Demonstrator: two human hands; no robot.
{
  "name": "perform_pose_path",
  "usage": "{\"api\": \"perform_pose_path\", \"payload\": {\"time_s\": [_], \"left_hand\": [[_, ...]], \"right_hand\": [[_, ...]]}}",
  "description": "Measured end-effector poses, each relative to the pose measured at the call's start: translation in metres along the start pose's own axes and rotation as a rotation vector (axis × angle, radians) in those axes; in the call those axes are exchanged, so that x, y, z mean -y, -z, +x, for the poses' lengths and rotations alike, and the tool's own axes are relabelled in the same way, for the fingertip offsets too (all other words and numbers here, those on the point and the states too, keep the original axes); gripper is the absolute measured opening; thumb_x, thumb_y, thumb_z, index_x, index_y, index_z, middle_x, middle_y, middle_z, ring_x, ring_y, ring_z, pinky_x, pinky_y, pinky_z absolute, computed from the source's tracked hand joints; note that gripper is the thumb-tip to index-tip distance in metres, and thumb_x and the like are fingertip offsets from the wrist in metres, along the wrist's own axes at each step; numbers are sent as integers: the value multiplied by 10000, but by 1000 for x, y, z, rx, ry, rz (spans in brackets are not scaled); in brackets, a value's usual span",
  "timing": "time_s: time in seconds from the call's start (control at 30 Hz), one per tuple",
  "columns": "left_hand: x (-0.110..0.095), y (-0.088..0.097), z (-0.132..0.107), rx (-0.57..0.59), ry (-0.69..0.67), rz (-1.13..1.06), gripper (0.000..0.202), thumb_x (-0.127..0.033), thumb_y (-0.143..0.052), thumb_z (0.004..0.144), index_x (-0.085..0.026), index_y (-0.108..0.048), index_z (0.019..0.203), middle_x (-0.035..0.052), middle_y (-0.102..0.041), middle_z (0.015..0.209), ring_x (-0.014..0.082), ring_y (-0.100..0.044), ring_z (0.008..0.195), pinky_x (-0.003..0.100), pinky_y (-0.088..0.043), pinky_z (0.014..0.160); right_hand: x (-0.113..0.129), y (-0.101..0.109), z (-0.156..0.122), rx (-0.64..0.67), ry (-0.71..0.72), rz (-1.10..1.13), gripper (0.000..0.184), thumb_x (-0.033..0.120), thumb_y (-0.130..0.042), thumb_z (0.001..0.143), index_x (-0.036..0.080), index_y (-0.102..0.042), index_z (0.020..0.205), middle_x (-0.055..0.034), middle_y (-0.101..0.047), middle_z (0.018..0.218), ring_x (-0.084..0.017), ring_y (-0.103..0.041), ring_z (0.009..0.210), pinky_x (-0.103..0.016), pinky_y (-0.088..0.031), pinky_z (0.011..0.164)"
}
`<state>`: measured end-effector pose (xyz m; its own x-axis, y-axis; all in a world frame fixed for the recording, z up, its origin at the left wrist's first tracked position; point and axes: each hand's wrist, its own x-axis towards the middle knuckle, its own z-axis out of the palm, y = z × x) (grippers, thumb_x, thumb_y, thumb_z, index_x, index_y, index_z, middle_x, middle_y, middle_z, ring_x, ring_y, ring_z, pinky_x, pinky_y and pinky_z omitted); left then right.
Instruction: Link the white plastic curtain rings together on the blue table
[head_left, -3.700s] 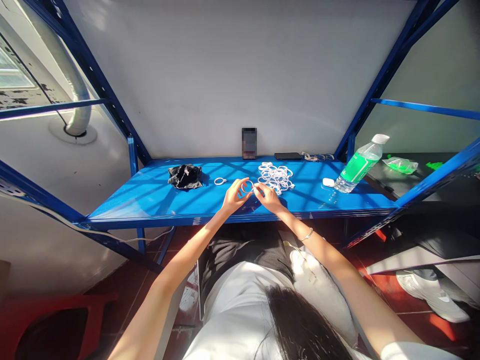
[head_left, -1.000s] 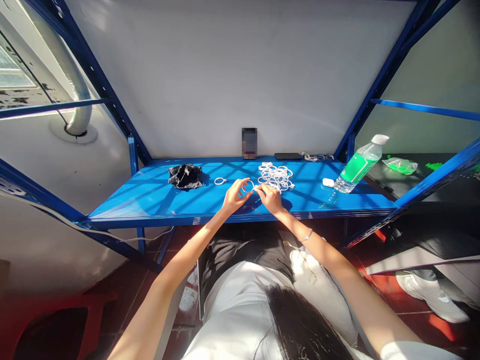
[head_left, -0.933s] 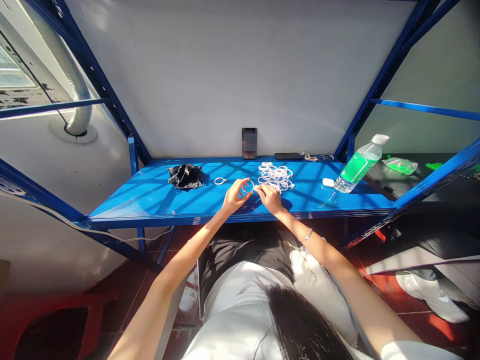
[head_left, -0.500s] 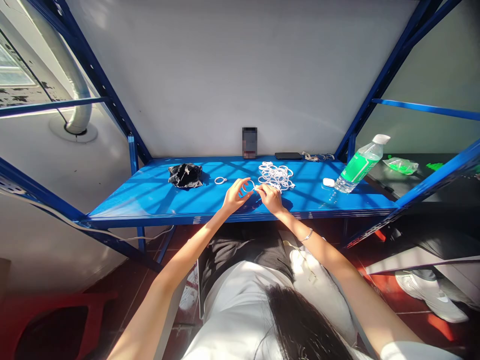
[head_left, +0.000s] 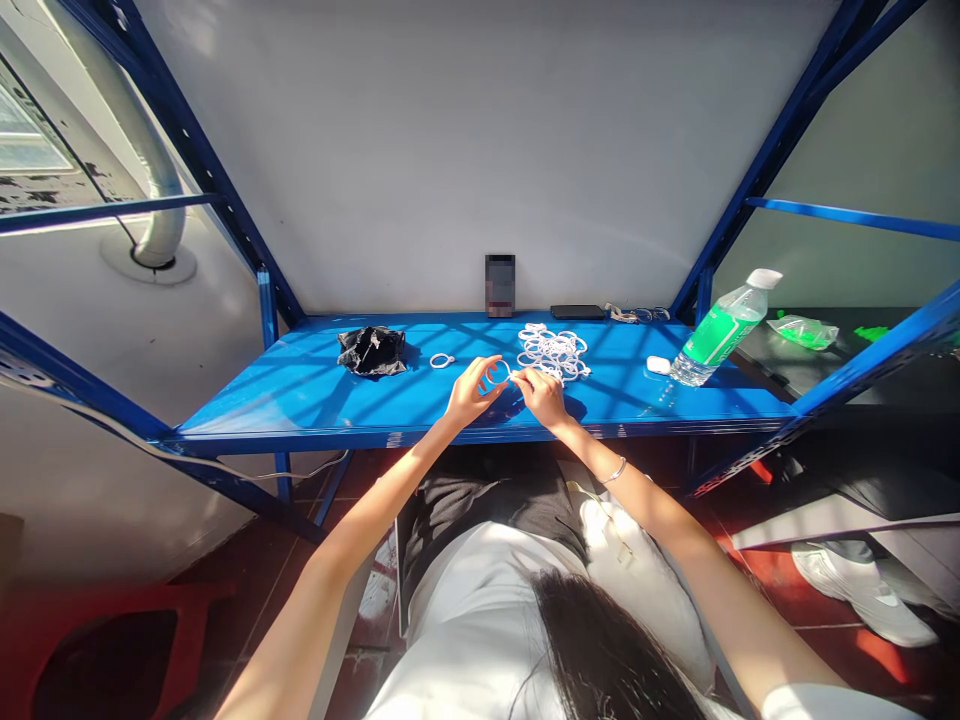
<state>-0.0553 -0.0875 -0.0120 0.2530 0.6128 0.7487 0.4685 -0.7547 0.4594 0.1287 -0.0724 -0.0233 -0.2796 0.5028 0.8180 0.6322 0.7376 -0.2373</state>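
Over the front part of the blue table [head_left: 300, 400], my two hands hold one white ring [head_left: 507, 367] between them. My left hand [head_left: 472, 392] curves its thumb and fingers round the ring's left side. The fingertips of my right hand [head_left: 541, 393] pinch the ring's right side, covering that bit of it. Just behind my right hand lies a heap of white rings [head_left: 553, 350], tangled or overlapping. A single white ring with a small knob [head_left: 442, 361] rests flat to the left of my left hand.
A crumpled black bag [head_left: 371, 352] sits at the left. Upright at the back stands a dark phone-like device [head_left: 499, 286], with a flat black phone [head_left: 577, 312] to its right. A tilted green-labelled bottle [head_left: 718, 335] and a small white case [head_left: 658, 366] are at the right.
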Motion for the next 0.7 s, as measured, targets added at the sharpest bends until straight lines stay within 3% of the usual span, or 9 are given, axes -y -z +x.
{"api": "perform_pose_path", "payload": {"time_s": [0.7], "left_hand": [[-2,1,1,33,70,-15,438,-399,-574,887,-190,-504,1266,85,-611,1092,126,-597,794,195,-521,580]], "right_hand": [[12,9,6,1,-20,99,296,403,-456,978,198,-658,912,-57,-718,834,-168,-659,679,-278,-486,622]]}}
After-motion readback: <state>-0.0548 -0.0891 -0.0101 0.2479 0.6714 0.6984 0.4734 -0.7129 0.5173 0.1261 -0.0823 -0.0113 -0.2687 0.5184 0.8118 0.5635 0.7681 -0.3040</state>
